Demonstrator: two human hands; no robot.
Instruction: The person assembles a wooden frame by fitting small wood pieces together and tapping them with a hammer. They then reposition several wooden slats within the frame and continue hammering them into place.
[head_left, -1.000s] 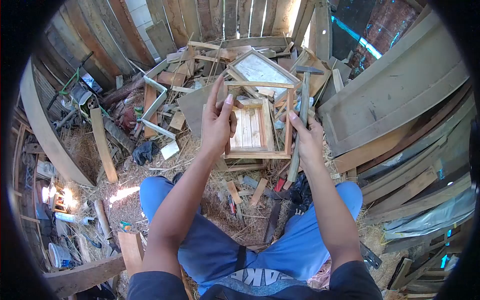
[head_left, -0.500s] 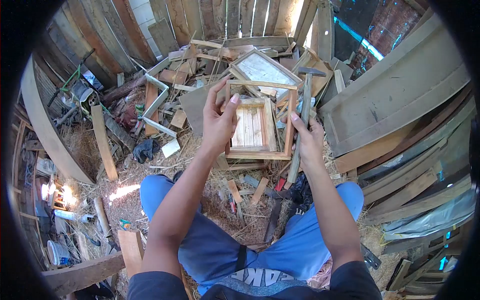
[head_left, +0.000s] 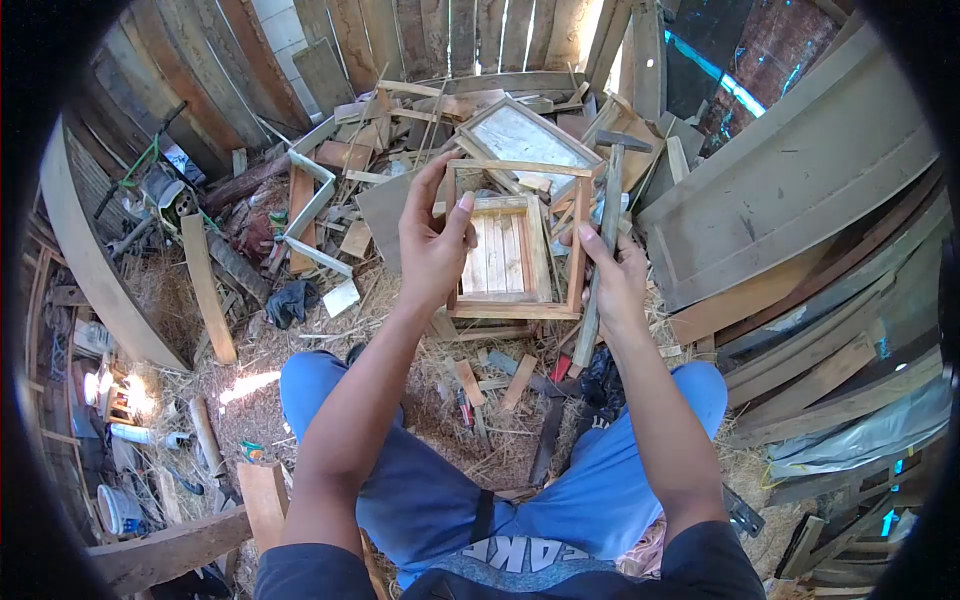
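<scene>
A rectangular wooden frame (head_left: 516, 311) is held up in front of me between both hands. My left hand (head_left: 433, 235) is closed around its left side, thumb on the near face. My right hand (head_left: 618, 280) grips a hammer (head_left: 610, 205) by its wooden handle, head upward, and its thumb and fingers also press against the frame's right side. Through the opening a second wooden frame or shallow box (head_left: 540, 245) with pale slats shows behind. Beyond it lies another frame with a whitish panel (head_left: 530, 135).
Wood scraps (head_left: 390, 130) heap against the plank wall. Large boards (head_left: 790, 170) lean at the right, and a curved plank (head_left: 100, 250) stands at the left. Small wood pieces (head_left: 519, 382) and a red-handled tool (head_left: 465, 409) lie between my knees. A bucket (head_left: 118, 508) is at lower left.
The frame and my left hand have shifted very slightly to the left. Both grips and the hammer look the same.
</scene>
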